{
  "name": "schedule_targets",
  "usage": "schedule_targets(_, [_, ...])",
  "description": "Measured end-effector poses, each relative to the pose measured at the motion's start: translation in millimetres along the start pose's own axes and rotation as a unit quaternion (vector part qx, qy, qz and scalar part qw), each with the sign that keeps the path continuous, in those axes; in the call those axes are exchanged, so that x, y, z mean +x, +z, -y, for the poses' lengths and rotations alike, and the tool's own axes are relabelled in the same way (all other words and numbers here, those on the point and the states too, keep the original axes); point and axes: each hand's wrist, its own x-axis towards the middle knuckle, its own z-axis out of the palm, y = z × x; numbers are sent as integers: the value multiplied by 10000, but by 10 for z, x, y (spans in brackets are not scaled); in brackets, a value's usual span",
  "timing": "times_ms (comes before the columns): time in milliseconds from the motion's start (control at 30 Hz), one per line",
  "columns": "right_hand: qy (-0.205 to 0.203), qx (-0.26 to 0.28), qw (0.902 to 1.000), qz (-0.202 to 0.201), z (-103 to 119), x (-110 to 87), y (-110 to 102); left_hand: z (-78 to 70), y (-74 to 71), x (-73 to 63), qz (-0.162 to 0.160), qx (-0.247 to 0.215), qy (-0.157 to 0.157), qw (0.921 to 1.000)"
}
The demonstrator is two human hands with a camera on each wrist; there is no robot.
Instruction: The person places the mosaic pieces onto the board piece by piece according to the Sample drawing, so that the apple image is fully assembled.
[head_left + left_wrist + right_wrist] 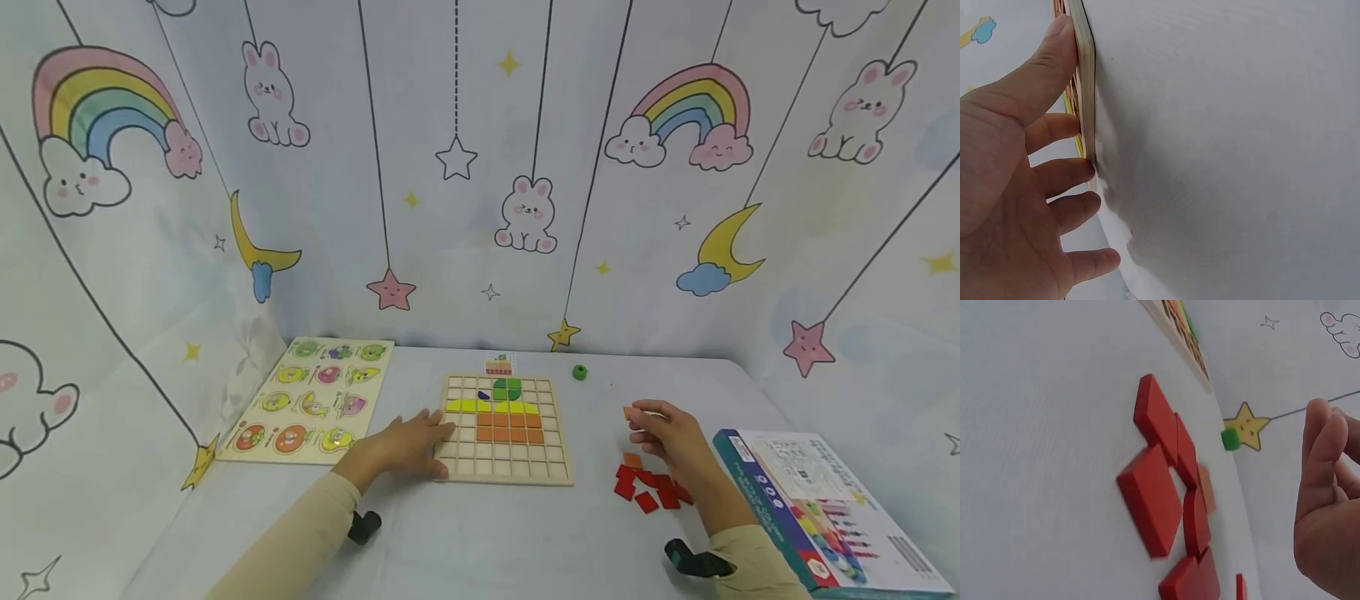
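A wooden grid board (pixel 502 472) lies mid-table. In its cells sit green rounded pieces (pixel 507 389), a dark blue piece (pixel 483 396), a yellow row (pixel 459 406) and rows of orange squares (pixel 510 427). My left hand (pixel 411 442) touches the board's left edge with fingers spread; in the left wrist view its thumb and fingertips rest along the board's side (pixel 1087 81). To the board's right, my right hand (pixel 675 437) pinches a small orange square tile (pixel 628 412) between thumb and fingertips. Below that hand lie several red tiles (pixel 1154 500) and one orange tile (pixel 633 460).
A small picture card (pixel 500 365) lies behind the board, and a green bead-like piece (pixel 580 372) to its right. At the left is a fruit puzzle board (pixel 307 400). A box (pixel 832 508) lies at the right. A printed curtain (pixel 450 233) encloses the table.
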Motion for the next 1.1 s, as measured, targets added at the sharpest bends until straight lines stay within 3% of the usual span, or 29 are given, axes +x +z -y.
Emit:
schedule_targets(333, [140, 866, 9961, -91, 172, 357, 506, 64, 15, 53, -136, -183, 113, 9997])
schedule_targets(567, [-152, 1052, 9940, 257, 256, 595, 1031, 181, -8, 51, -333, -141, -30, 9993])
schedule_targets(867, [-108, 414, 9958, 813, 248, 698, 1818, 225, -21, 55, -274, 50, -68, 9996])
schedule_targets(1100, [-169, -590, 9879, 1425, 197, 657, 2198, 248, 13, 71, -319, 155, -58, 9994])
